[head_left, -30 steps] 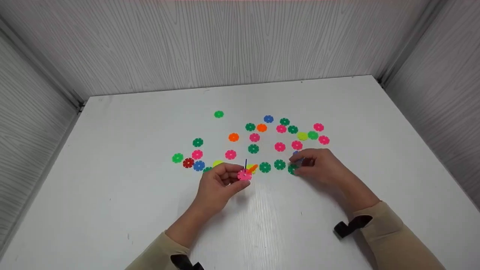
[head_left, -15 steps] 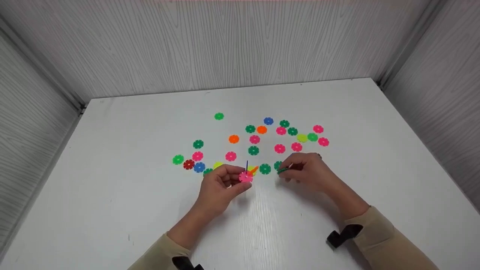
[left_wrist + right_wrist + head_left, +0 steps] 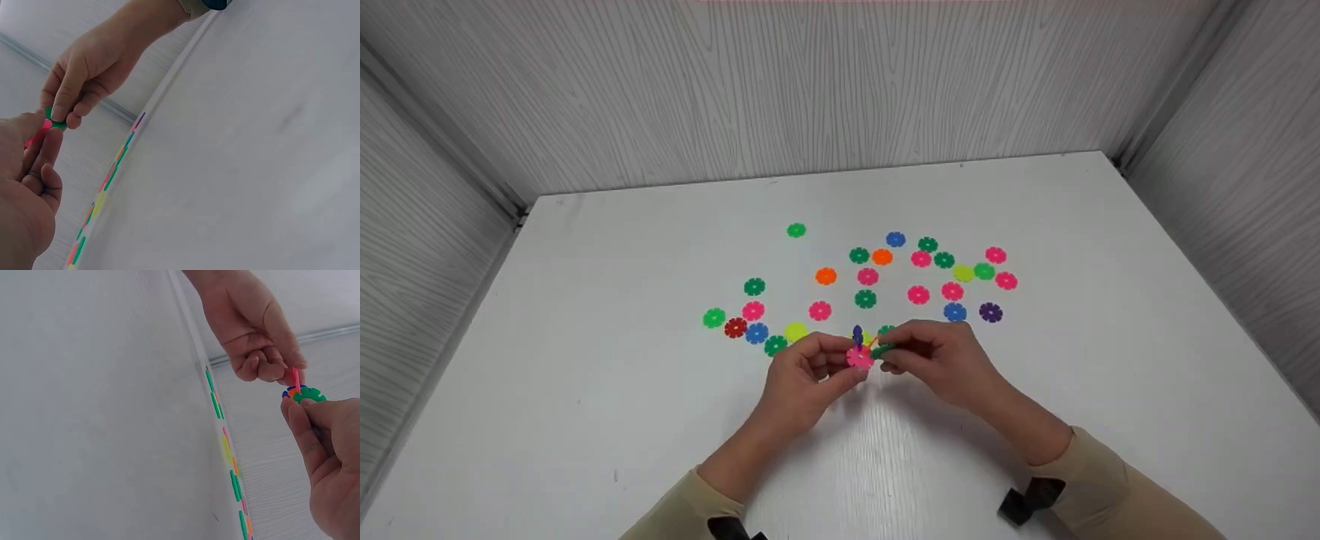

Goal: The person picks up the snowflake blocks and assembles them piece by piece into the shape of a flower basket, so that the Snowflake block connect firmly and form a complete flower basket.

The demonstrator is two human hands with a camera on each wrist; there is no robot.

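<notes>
My left hand (image 3: 806,386) pinches a pink notched plastic disc (image 3: 860,358) between thumb and fingers, held above the table. A dark blue disc (image 3: 857,335) and an orange disc (image 3: 873,342) stand out from it at angles, forming a small cluster. From the right, my right hand (image 3: 949,364) pinches a dark green notched disc (image 3: 310,395) at the cluster's edge. In the right wrist view the green disc meets the upright pink one; whether their slots are interlocked I cannot tell. Fingers hide part of the cluster.
Several loose notched discs lie flat on the white table (image 3: 585,375) beyond the hands, among them a purple disc (image 3: 991,312), a red disc (image 3: 736,327) and an orange disc (image 3: 826,276). Grained panels (image 3: 825,90) enclose the back and sides.
My right hand has picked up a dark green disc from the table and carried it left to the cluster. The left hand has stayed nearly in place, turning the cluster slightly.
</notes>
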